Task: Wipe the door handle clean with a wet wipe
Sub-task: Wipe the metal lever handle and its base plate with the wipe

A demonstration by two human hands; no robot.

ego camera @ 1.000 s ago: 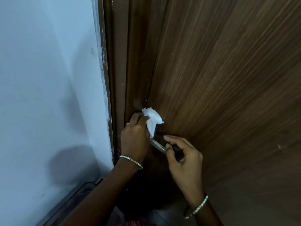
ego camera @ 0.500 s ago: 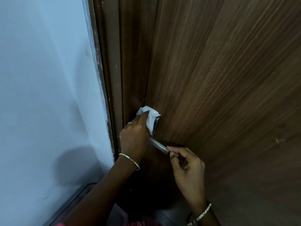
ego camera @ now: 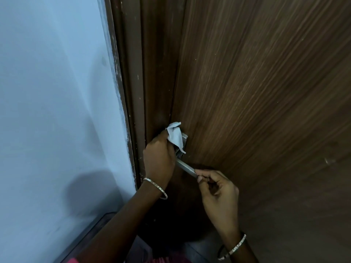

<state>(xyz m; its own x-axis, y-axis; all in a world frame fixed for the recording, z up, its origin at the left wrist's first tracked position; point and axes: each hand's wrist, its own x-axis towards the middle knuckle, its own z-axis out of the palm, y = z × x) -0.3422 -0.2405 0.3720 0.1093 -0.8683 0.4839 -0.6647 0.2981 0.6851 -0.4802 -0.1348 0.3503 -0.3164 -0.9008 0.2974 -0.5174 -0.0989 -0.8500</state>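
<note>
A dark brown door frame [ego camera: 133, 92] runs from the top of the view down toward the lower middle, its left edge flecked with chipped white paint. Left of the frame a plain pale blue-white wall [ego camera: 53, 92] fills the view, with soft grey shadows low down and near the frame, and a dark strip [ego camera: 89, 234] along its foot. Right of the frame spreads a wood-grain door panel [ego camera: 256, 92], dimmer toward the lower right.

My left hand [ego camera: 159, 154] bare, a thin ring on one finger, a slim silver bangle [ego camera: 156, 187] at that wrist, my right hand [ego camera: 220, 194] bare too, a silver bracelet [ego camera: 234, 248] beside a dark band on its wrist
</note>
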